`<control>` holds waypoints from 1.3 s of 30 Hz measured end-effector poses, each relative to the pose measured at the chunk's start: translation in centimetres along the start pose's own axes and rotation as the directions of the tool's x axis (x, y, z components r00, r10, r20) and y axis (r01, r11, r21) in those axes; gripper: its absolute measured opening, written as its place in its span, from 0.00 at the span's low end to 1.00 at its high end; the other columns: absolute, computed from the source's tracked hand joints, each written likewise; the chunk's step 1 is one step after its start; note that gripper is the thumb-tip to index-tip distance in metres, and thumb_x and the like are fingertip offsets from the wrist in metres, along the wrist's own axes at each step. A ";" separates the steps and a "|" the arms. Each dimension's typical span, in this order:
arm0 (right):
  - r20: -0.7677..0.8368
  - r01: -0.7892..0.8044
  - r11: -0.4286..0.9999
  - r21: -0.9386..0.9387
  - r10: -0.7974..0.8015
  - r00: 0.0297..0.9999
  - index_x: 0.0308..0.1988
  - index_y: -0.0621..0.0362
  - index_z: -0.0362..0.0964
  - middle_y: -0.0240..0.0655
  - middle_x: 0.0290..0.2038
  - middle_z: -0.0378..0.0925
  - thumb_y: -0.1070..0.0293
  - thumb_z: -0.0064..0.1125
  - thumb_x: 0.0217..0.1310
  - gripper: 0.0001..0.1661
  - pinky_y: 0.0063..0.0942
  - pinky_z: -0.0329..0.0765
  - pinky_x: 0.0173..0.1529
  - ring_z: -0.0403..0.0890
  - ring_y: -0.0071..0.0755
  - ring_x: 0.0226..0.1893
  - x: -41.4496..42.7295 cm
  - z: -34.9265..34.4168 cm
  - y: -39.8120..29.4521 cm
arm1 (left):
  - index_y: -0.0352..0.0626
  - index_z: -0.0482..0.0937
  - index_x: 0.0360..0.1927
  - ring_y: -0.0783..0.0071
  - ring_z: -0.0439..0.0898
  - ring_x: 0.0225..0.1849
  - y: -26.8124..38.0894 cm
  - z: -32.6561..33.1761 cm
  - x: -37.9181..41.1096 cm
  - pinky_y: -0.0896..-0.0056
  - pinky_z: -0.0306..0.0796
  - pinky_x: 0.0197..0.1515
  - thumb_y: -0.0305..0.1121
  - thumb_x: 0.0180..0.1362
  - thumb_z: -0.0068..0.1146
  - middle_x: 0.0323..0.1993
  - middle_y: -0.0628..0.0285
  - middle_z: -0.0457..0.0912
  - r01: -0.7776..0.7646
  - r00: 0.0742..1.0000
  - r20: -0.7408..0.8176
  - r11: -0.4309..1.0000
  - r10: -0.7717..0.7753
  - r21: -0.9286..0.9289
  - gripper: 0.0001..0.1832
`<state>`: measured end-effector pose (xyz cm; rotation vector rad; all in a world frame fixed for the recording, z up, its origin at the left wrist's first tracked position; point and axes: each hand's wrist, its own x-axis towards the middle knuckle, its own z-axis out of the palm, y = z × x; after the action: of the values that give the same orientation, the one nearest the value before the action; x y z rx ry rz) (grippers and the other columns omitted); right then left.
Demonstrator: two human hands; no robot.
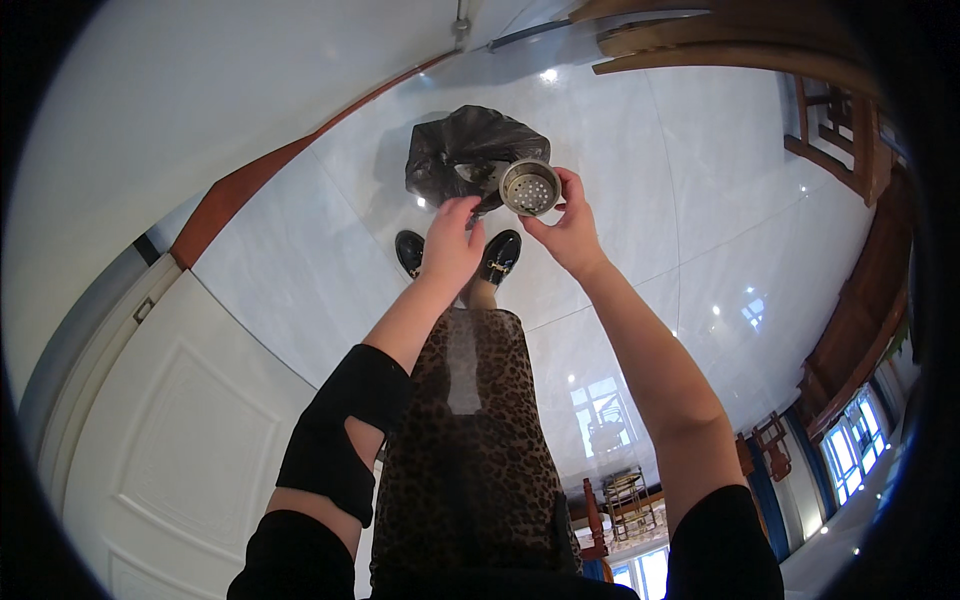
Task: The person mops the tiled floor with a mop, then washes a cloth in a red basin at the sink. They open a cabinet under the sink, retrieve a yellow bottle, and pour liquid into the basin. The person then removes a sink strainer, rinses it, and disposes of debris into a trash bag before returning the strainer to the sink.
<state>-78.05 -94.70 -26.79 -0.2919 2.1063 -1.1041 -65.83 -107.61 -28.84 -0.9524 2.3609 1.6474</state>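
Observation:
My right hand [568, 229] grips a small round metal strainer basket [530, 189] by its rim, thumb below and fingers at the far side. Holes pierce its bottom, and a dark bit of residue lies inside near the lower rim. Beneath it on the floor is a black plastic bag [480, 135], bunched up, with an opening that shows something pale inside. To the left of the strainer, my left hand [454, 238] hovers before the bag with fingers slightly bent. It appears to hold nothing, and whether its fingertips touch the bag cannot be told.
Glossy light floor tiles [615, 150] surround the bag. A white panelled door [202, 442] is at the left, beside a wall with a reddish-brown baseboard [247, 187]. Wooden furniture [735, 56] stands at the upper right. Two black shoes [501, 255] are just behind the bag.

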 end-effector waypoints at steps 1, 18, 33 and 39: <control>-0.001 -0.023 0.999 0.035 0.023 1.000 0.50 0.58 0.54 0.34 0.44 0.69 0.68 0.65 0.39 0.38 0.27 0.66 0.46 0.69 0.29 0.46 -0.2 0.0 -0.2 | 0.36 0.70 0.43 0.55 0.73 0.39 0.0 -0.1 0.5 0.63 0.69 0.42 0.27 0.47 0.51 0.39 0.51 0.72 0.007 1.000 0.029 0.999 -0.009 0.054 0.17; -0.066 -0.097 0.889 0.447 0.141 0.988 0.49 0.56 0.53 0.33 0.43 0.70 0.69 0.64 0.39 0.37 0.29 0.68 0.44 0.70 0.26 0.46 1.2 2.8 -0.9 | 0.38 0.76 0.22 0.59 0.71 0.33 6.8 -5.1 8.1 0.62 0.67 0.34 0.25 0.42 0.54 0.26 0.57 0.69 -0.263 0.961 0.025 0.889 0.274 0.376 0.03; -0.159 -0.115 0.916 0.383 0.189 0.969 0.49 0.59 0.53 0.37 0.42 0.71 0.67 0.65 0.38 0.38 0.29 0.69 0.45 0.71 0.29 0.44 2.6 1.5 -0.3 | 0.39 0.74 0.41 0.54 0.73 0.41 3.0 -1.1 10.1 0.64 0.69 0.42 0.25 0.48 0.48 0.44 0.51 0.70 -0.207 0.978 0.036 0.957 0.204 0.202 0.14; -0.173 -0.038 0.968 0.250 0.083 0.981 0.50 0.58 0.52 0.34 0.47 0.66 0.75 0.62 0.42 0.35 0.27 0.67 0.51 0.69 0.26 0.47 2.1 -0.3 -2.3 | 0.40 0.74 0.40 0.64 0.76 0.30 5.6 -3.5 8.4 0.69 0.71 0.36 0.27 0.49 0.51 0.44 0.56 0.71 -0.156 0.986 -0.050 0.986 0.159 0.057 0.13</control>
<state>-80.05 -96.98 -25.89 -0.0069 2.0907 -1.3831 -74.68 -113.10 -26.41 -0.8312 2.5629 1.6214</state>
